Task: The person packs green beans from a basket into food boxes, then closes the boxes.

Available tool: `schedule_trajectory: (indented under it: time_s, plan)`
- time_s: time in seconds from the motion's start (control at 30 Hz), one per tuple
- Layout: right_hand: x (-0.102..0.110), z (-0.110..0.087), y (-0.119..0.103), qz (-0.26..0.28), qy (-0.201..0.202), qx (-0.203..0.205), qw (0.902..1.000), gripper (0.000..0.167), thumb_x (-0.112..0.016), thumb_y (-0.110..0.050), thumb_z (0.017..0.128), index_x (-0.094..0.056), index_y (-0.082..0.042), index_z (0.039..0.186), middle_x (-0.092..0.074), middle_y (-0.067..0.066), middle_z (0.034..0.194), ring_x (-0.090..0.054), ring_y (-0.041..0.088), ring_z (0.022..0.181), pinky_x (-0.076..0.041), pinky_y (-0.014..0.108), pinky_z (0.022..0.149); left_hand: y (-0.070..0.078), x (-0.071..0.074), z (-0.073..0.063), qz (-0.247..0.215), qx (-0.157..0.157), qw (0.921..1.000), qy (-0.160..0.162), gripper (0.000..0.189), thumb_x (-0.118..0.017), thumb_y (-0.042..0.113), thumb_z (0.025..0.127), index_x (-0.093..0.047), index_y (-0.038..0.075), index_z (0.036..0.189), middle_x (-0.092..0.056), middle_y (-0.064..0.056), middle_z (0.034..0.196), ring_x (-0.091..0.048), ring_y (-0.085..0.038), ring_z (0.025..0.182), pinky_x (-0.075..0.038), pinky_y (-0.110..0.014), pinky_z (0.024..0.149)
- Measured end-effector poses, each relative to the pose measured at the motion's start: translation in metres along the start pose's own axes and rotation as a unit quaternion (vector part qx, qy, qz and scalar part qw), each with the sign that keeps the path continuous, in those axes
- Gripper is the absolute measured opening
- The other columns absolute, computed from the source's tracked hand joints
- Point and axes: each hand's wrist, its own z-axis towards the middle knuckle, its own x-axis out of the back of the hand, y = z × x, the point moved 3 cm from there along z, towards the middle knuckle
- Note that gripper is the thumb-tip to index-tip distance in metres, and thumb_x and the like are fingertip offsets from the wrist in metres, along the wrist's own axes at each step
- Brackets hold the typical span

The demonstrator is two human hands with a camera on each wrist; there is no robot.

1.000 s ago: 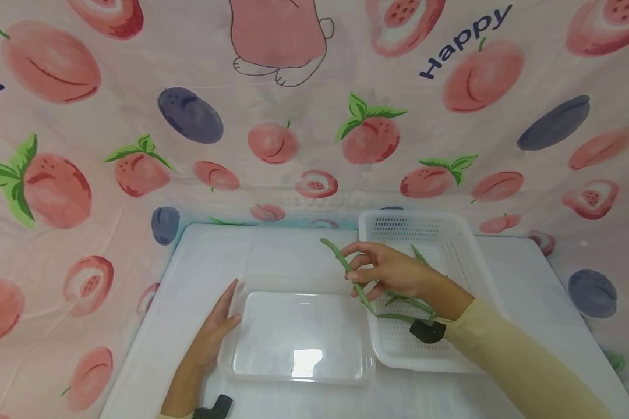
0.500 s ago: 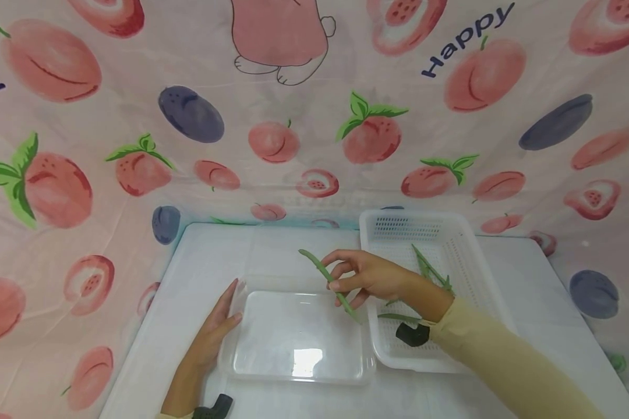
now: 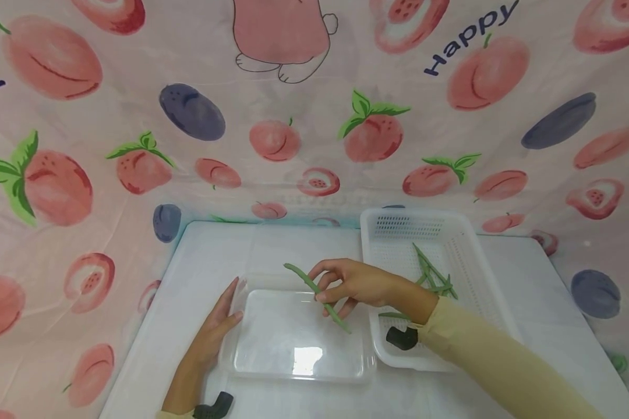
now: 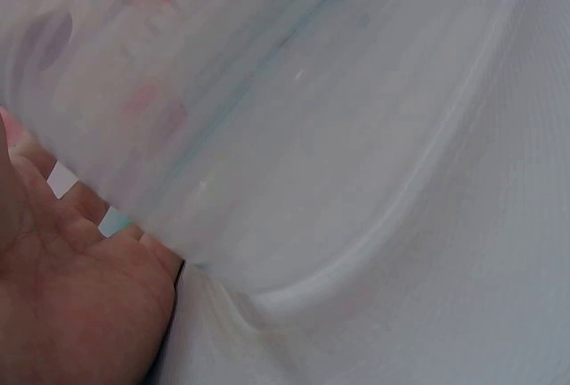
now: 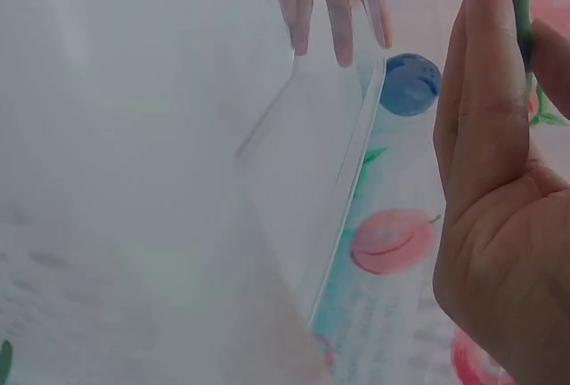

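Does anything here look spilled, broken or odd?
No, nothing stands out. The right hand pinches a green bean above the clear container, the left hand rests against that container's side, and other beans lie inside the white basket.

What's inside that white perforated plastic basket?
Several slender green pods lie inside the basket; the right forearm and beige fabric sleeve hide part of its floor, anything underneath is unseen.

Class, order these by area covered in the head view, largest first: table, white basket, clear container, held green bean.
1. Table
2. White basket and clear container: too alike to rank, basket partly hidden
3. Held green bean
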Motion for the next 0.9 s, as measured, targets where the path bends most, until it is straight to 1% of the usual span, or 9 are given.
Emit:
schedule_trajectory:
  time_s: [0.07, 0.17, 0.27, 0.33, 0.4, 0.53, 0.63, 0.77, 0.9]
  plan:
    - [-0.004, 0.003, -0.004, -0.008, -0.003, -0.006, 0.9999, 0.045, -0.074, -0.012, 0.093, -0.055, -0.008, 0.133, -0.068, 0.01, 0.102, -0.075, 0.024, 0.082, -0.062, 0.038, 0.063, 0.001, 0.0, 0.0, -0.008, 0.001, 1.0, -0.002, 0.071, -0.048, 0.017, 0.106, -0.012, 0.036, 0.164, -0.005, 0.003, 0.174, -0.014, -0.04, 0.158, -0.037, -0.065, 0.113]
    - [-0.01, 0.009, -0.009, -0.024, -0.007, -0.014, 0.9996, 0.041, -0.075, -0.013, 0.092, -0.058, -0.013, 0.13, -0.068, 0.011, 0.103, -0.076, 0.025, 0.084, -0.062, 0.038, 0.063, 0.001, 0.001, -0.001, -0.018, 0.004, 0.9998, -0.002, 0.072, -0.049, 0.018, 0.106, -0.013, 0.039, 0.164, -0.008, 0.005, 0.174, -0.022, -0.039, 0.156, -0.044, -0.059, 0.109]
    - [-0.015, 0.015, -0.014, -0.036, -0.013, -0.018, 0.9991, 0.039, -0.076, -0.013, 0.092, -0.059, -0.014, 0.128, -0.068, 0.009, 0.103, -0.076, 0.027, 0.086, -0.063, 0.039, 0.065, 0.0, 0.002, -0.001, -0.017, 0.006, 0.9998, -0.002, 0.071, -0.049, 0.019, 0.106, -0.013, 0.039, 0.164, -0.01, 0.005, 0.173, -0.029, -0.035, 0.154, -0.049, -0.053, 0.107]
    - [-0.019, 0.02, -0.016, -0.039, -0.016, -0.02, 0.9989, 0.039, -0.076, -0.013, 0.092, -0.059, -0.014, 0.127, -0.068, 0.009, 0.102, -0.077, 0.028, 0.087, -0.063, 0.04, 0.066, -0.001, 0.002, -0.001, -0.015, 0.007, 0.9999, -0.002, 0.071, -0.049, 0.019, 0.106, -0.013, 0.039, 0.164, -0.01, 0.005, 0.173, -0.03, -0.033, 0.154, -0.051, -0.049, 0.106]
    - [-0.021, 0.024, -0.016, -0.04, -0.019, -0.023, 0.9988, 0.039, -0.075, -0.013, 0.093, -0.058, -0.012, 0.128, -0.068, 0.009, 0.102, -0.077, 0.029, 0.087, -0.063, 0.04, 0.066, -0.001, 0.002, 0.0, -0.015, 0.006, 0.9999, -0.004, 0.071, -0.049, 0.019, 0.106, -0.013, 0.039, 0.164, -0.009, 0.006, 0.174, -0.027, -0.033, 0.155, -0.051, -0.047, 0.106]
    - [-0.024, 0.034, -0.014, -0.041, -0.018, -0.032, 0.9985, 0.039, -0.075, -0.012, 0.093, -0.057, -0.011, 0.128, -0.067, 0.01, 0.102, -0.077, 0.031, 0.09, -0.063, 0.038, 0.064, -0.001, 0.001, 0.0, -0.015, 0.002, 0.9999, -0.008, 0.071, -0.049, 0.019, 0.106, -0.013, 0.037, 0.164, -0.007, 0.005, 0.174, -0.022, -0.038, 0.156, -0.051, -0.046, 0.106]
    - [-0.024, 0.04, -0.012, -0.04, -0.019, -0.038, 0.9983, 0.037, -0.075, -0.011, 0.093, -0.058, -0.013, 0.126, -0.067, 0.009, 0.101, -0.077, 0.033, 0.091, -0.062, 0.036, 0.063, 0.0, 0.001, 0.0, -0.011, 0.003, 0.9999, -0.007, 0.071, -0.049, 0.019, 0.106, -0.012, 0.037, 0.164, -0.007, 0.003, 0.174, -0.023, -0.038, 0.155, -0.052, -0.046, 0.105]
    - [-0.024, 0.049, -0.009, -0.036, -0.025, -0.042, 0.9982, 0.036, -0.074, -0.011, 0.093, -0.059, -0.014, 0.125, -0.068, 0.009, 0.099, -0.076, 0.034, 0.09, -0.062, 0.036, 0.062, 0.001, 0.002, 0.0, -0.01, 0.006, 0.9999, -0.001, 0.07, -0.048, 0.018, 0.106, -0.013, 0.037, 0.164, -0.008, 0.003, 0.174, -0.028, -0.033, 0.154, -0.053, -0.042, 0.104]
    - [-0.023, 0.057, -0.004, -0.031, -0.029, -0.047, 0.998, 0.035, -0.074, -0.009, 0.093, -0.059, -0.014, 0.125, -0.068, 0.008, 0.098, -0.076, 0.032, 0.089, -0.062, 0.035, 0.062, -0.001, 0.002, 0.0, -0.008, 0.004, 1.0, 0.0, 0.071, -0.048, 0.016, 0.106, -0.013, 0.036, 0.164, -0.007, 0.003, 0.174, -0.024, -0.035, 0.156, -0.052, -0.039, 0.104]
